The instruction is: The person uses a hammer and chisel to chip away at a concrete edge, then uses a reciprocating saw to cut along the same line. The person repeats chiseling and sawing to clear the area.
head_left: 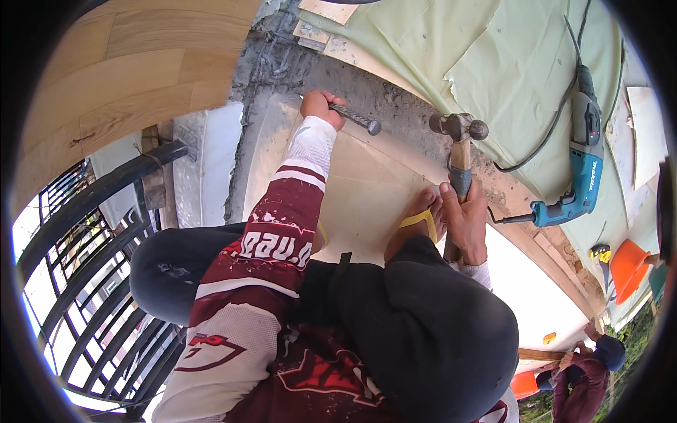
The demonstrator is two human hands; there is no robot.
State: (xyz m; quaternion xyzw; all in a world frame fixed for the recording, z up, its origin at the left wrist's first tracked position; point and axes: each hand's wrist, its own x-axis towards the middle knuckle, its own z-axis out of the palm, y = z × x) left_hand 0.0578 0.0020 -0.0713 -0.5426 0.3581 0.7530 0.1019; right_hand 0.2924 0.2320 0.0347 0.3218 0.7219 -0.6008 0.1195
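My left hand (322, 108) is closed around a dark, ridged steel chisel (356, 118). Its blunt struck end points right; most of its other end is hidden by the hand, close to the rough grey concrete strip (271, 77). To the right, my right hand (465, 218) grips the handle of a ball-peen hammer (460, 128). The hammer stands head up, its head apart from the chisel and to the right of it. Beneath both hands lies a large beige tile (352, 183), and a foot in a yellow-strapped sandal (421, 220) is beside the right hand.
Wood-look planks (155, 56) cover the upper left, above a black metal railing (92, 176). A teal corded power drill (580, 176) rests on a pale green sheet (515, 84). At the right are an orange container (627, 268) and, lower, another person (589, 381).
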